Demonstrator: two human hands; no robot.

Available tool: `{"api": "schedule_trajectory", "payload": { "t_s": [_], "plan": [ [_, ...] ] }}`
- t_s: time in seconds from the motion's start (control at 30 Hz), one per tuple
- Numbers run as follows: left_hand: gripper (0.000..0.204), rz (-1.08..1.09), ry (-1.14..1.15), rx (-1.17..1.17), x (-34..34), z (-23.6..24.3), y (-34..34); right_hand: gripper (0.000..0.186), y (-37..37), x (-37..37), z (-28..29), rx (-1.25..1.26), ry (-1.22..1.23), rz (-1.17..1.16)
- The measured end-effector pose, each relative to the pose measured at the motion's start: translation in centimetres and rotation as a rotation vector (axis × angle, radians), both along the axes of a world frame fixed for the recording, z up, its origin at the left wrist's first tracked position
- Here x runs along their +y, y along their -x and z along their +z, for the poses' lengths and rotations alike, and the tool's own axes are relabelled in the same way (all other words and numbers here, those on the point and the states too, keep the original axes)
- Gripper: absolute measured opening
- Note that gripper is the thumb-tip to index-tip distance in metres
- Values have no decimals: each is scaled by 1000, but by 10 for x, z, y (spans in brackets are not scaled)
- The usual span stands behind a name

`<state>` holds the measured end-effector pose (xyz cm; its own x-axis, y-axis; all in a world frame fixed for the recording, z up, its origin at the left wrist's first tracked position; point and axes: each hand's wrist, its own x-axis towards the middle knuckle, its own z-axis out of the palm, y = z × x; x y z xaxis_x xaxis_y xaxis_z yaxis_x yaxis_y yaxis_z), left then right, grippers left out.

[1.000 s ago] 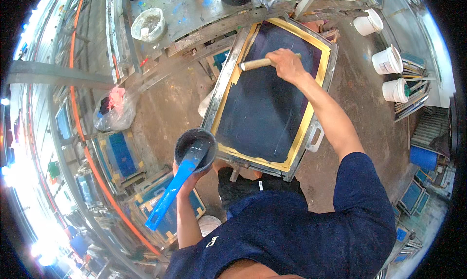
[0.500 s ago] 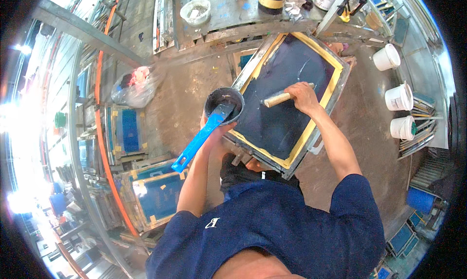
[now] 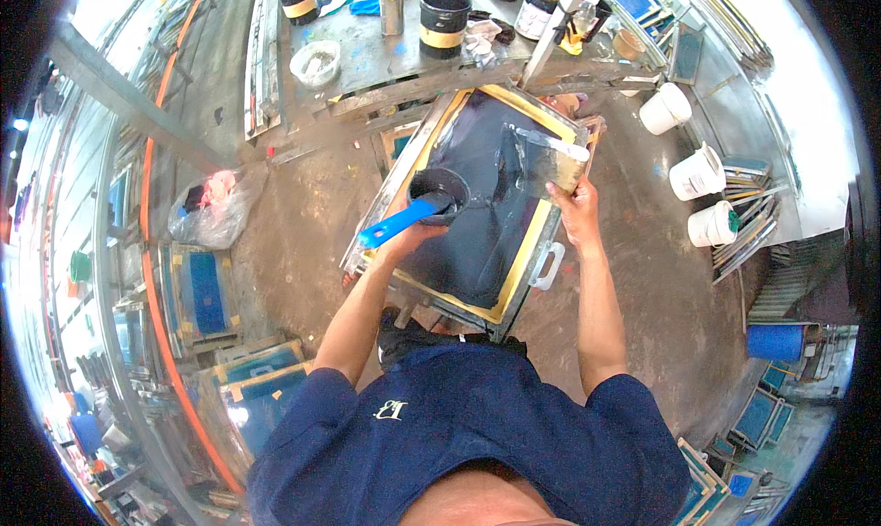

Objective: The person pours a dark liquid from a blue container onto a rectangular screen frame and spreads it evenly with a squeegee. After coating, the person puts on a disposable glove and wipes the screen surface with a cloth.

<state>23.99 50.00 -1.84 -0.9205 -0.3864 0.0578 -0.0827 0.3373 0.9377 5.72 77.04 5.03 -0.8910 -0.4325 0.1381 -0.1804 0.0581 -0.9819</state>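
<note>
Dark cup (image 3: 444, 185) — interior (mostly) indistinct

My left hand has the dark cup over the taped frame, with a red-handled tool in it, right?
Not quite: the head view shows a blue-handled tool. The left hand does have the dark cup over the taped frame.

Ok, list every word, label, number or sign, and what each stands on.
Shirt: small white lettering on the chest, not copied here.
Tub on the table: dark print on white, too small to read.
Middle white bucket: faint print, too blurred to read.
Nothing else reads clearly.
</note>
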Motion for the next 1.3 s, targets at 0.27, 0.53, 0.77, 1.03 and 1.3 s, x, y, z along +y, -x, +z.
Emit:
{"api": "schedule_trajectory", "payload": {
  "t_s": [0.27,0.53,0.77,1.03,1.3],
  "plan": [
    [99,-42,53,111,36,-8,52,29,-25,-4,55,100,78,-21],
    [93,-73,-123,214,50,36,58,28,-37,5,50,185,59,-66],
    [77,-90,-219,143,46,67,44,24,-47,-7,55,340,53,-48],
    [48,-82,-143,63,24,93,14,22,-6,-2,26,716,-169,6],
    [55,74,37,-25,-24,79,-58,23,27,-48,-20,710,-563,260]
  ]
}}
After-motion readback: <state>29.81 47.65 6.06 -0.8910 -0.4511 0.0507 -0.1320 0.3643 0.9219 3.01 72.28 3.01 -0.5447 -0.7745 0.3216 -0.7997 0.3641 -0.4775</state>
